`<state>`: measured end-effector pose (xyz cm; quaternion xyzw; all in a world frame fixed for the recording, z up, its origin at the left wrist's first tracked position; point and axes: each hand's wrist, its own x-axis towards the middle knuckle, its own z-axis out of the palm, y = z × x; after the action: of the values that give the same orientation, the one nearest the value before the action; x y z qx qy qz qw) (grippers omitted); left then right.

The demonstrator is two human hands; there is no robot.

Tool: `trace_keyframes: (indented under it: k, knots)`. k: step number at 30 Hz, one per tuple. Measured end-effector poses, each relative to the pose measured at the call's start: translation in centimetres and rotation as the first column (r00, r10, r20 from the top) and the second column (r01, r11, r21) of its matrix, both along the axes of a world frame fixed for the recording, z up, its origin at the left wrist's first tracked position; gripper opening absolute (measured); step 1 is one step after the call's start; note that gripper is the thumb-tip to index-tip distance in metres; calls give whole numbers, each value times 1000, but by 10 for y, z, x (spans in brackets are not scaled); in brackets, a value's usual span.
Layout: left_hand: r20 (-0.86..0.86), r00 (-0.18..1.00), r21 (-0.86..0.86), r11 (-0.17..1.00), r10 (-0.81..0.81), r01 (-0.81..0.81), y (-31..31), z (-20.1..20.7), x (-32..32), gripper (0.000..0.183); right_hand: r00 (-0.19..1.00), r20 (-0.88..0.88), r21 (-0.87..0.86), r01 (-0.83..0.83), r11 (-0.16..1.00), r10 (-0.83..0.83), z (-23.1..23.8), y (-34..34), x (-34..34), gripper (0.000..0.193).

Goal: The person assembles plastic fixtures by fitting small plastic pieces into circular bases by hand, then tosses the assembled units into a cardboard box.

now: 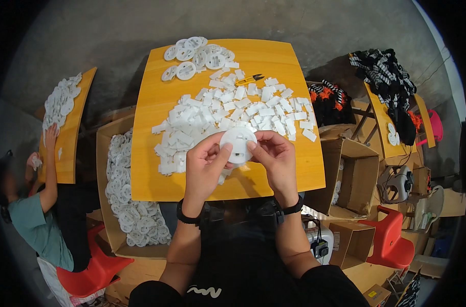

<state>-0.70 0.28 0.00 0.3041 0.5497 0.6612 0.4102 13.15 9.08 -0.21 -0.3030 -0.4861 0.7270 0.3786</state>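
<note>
Left hand and right hand both pinch one white disc | disc's lower edge hidden behind fingers | small white pieces blur together on yellow table

Brown carton left of table, full; open brown cartons right; none labelled.

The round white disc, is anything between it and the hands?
No. Both the left hand and the right hand already pinch the round white disc directly, fingers on its rim, above the pile of small white pieces.
</note>
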Motion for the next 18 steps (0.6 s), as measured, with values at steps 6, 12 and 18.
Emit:
trace_keyframes:
  k: [6,12,18]
  knots:
    - [-68,998,-3,1000,-20,19,-1,1,0,28,1000,23,27,-15,1000,15,-1,2,3,16]
    - [-69,997,43,999,29,-26,1,-3,-1,30,998,-3,115,-69,991,70,-1,6,7,18]
    - [266,962,85,992,69,-95,0,-8,-16,20,996,45,242,67,968,-80,-6,28,37,15]
